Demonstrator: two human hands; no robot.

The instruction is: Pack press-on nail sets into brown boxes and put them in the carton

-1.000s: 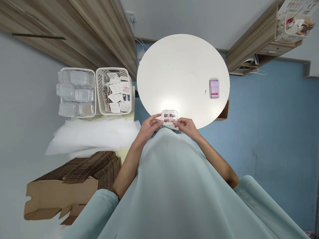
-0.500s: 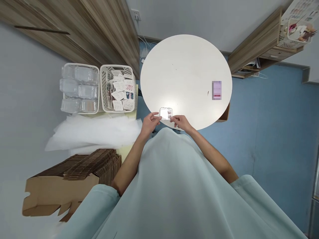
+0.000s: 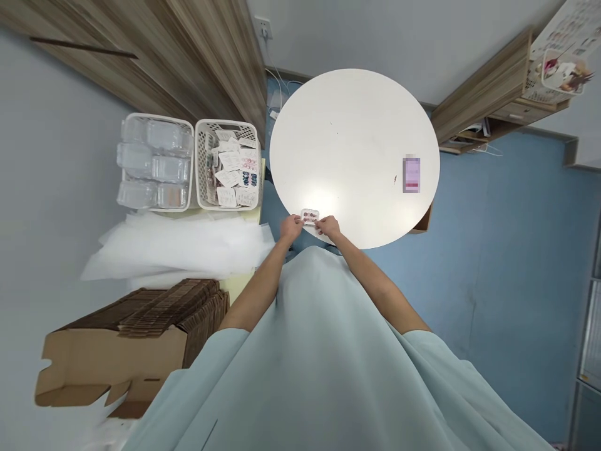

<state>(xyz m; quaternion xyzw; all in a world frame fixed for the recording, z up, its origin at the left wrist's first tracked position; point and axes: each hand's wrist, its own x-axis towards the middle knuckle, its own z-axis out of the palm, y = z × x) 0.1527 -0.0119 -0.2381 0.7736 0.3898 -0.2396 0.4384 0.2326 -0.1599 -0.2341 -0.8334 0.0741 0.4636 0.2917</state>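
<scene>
Around us, a pale grey wall (image 3: 61, 169) and a blue floor (image 3: 498, 250) are framing the work, and a tall wood-grain cabinet (image 3: 211, 62) is rising on our left. Our pale blue-green shirt (image 3: 323, 351) is filling the near part of the view and blocking what lies beneath it. Ahead of us the white table (image 3: 366, 144) is standing, with a wooden shelf unit (image 3: 488, 88) flanking it on the right. Nearest on our left, a stack of cardboard boxes (image 3: 113, 357) is lying flat, our sleeve overlapping its edge; beyond it, white sheets (image 3: 178, 244) are spreading below two baskets sitting side by side. The left basket (image 3: 192, 156) is holding clear containers (image 3: 169, 134), the right basket (image 3: 201, 163) printed cards (image 3: 230, 161). A pixelated purple item (image 3: 412, 175) is lying near the table's right edge, well apart from us.

At the table's near edge, our left hand (image 3: 291, 227) and right hand (image 3: 328, 227) are flanking a small clear case (image 3: 310, 216), each grip pinching its own side. The case's long axis is running left to right, with two rows of reddish pieces showing along it. Half a second ago a bright white patch was covering its left part; now both rows are showing, and our left fingers are curling in more.
</scene>
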